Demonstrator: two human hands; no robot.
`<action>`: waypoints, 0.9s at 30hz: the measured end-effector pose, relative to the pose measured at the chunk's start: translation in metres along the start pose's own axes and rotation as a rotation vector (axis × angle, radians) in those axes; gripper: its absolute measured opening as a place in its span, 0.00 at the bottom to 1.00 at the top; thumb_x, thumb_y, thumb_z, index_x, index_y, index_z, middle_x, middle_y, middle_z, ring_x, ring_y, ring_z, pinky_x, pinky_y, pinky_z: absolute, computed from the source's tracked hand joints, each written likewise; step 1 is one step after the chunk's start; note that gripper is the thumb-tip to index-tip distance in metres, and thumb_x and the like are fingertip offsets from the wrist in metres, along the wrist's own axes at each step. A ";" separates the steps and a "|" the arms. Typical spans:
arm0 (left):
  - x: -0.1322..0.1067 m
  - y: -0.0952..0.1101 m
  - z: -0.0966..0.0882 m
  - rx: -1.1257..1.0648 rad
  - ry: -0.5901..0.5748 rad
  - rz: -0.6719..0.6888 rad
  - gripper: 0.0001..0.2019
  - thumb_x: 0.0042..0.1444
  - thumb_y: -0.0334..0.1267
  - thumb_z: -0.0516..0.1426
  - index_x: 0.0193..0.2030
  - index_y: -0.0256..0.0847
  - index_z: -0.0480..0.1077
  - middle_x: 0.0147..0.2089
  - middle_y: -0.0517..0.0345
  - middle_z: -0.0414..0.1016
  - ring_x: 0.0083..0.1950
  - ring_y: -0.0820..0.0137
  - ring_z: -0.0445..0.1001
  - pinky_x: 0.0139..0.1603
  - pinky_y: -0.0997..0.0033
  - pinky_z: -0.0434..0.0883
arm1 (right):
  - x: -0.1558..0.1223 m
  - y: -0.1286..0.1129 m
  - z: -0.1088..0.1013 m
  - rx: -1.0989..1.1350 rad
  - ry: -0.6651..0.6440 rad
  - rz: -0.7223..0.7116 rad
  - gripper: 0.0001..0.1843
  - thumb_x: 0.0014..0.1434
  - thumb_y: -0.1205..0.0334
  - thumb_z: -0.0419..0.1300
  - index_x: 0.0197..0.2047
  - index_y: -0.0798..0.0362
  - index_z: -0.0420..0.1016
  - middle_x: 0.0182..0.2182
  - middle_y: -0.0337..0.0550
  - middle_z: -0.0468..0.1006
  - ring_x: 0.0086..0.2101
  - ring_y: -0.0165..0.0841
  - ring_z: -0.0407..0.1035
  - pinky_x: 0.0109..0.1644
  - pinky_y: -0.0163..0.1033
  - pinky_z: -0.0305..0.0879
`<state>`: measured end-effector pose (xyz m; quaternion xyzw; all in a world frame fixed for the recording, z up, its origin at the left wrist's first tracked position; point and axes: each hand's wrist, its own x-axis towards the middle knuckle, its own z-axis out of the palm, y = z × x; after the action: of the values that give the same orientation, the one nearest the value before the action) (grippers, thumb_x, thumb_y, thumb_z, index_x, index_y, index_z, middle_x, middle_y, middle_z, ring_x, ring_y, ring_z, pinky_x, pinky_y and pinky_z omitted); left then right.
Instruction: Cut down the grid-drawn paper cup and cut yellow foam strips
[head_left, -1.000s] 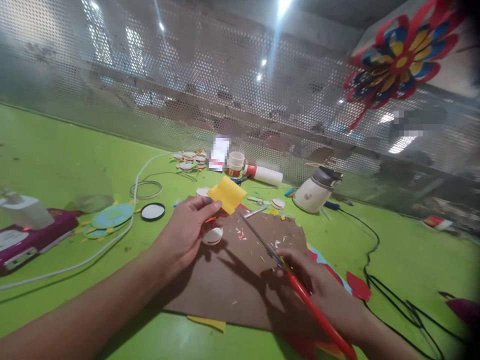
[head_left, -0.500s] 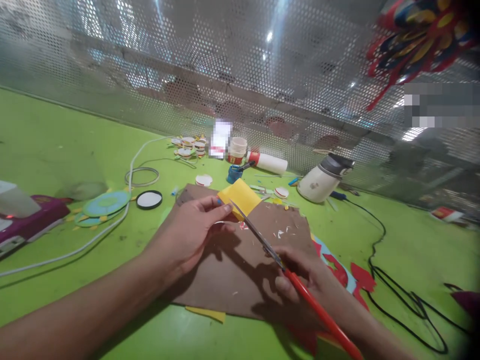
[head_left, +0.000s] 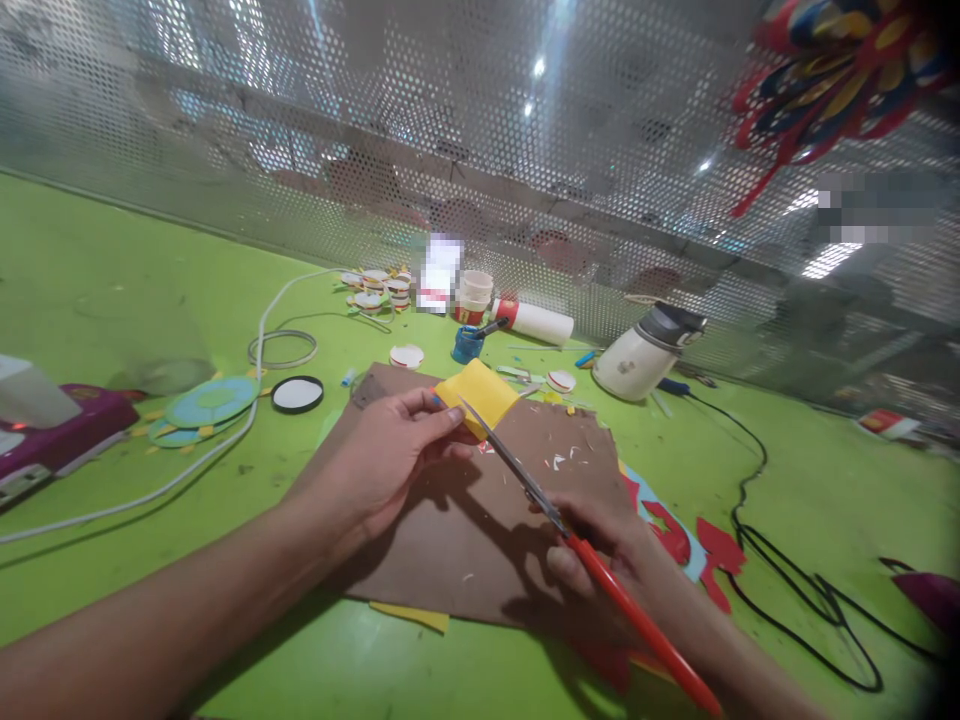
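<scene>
My left hand (head_left: 390,460) pinches a small yellow foam square (head_left: 480,392) above a brown cardboard sheet (head_left: 450,530). My right hand (head_left: 600,545) grips red-handled scissors (head_left: 577,545). Their blades point up and left, and the tips touch the yellow square's lower edge. Small white and red scraps lie on the cardboard near the blades.
Green table (head_left: 112,290) backed by a perforated metal wall (head_left: 375,130). Pink device (head_left: 52,430) and white cable (head_left: 187,465) at left, blue paper flower (head_left: 202,405), black-rimmed disc (head_left: 298,394), glue bottle (head_left: 536,322), white jug (head_left: 645,355), black cable (head_left: 795,580), red cut-outs (head_left: 712,555) at right.
The left hand brought the yellow square down and toward me over the cardboard. The scissors rose until their tips met its edge. The view tilted downward.
</scene>
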<state>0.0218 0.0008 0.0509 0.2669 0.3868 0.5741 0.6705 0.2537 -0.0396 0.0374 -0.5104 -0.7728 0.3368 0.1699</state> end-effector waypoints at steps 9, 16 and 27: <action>0.002 -0.002 -0.003 0.032 -0.022 0.018 0.10 0.58 0.19 0.57 0.32 0.31 0.78 0.33 0.50 0.82 0.27 0.74 0.79 0.29 0.80 0.77 | 0.000 -0.001 0.001 -0.022 0.024 0.008 0.15 0.62 0.51 0.57 0.45 0.51 0.78 0.28 0.38 0.71 0.28 0.33 0.62 0.31 0.35 0.59; 0.004 -0.003 -0.005 0.040 -0.030 0.033 0.10 0.58 0.20 0.57 0.30 0.31 0.78 0.32 0.51 0.81 0.28 0.74 0.78 0.30 0.78 0.78 | -0.002 0.001 0.001 0.025 0.010 0.038 0.16 0.63 0.49 0.57 0.46 0.51 0.77 0.27 0.36 0.66 0.27 0.31 0.57 0.30 0.35 0.55; 0.004 -0.004 -0.004 0.084 -0.022 0.031 0.10 0.57 0.22 0.59 0.26 0.31 0.77 0.31 0.51 0.80 0.27 0.75 0.76 0.31 0.78 0.77 | -0.003 0.005 0.002 -0.051 0.050 0.020 0.22 0.60 0.44 0.59 0.47 0.54 0.79 0.25 0.37 0.68 0.26 0.32 0.58 0.29 0.36 0.58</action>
<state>0.0205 0.0034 0.0446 0.3073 0.3989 0.5647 0.6539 0.2570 -0.0414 0.0327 -0.5305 -0.7715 0.3057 0.1726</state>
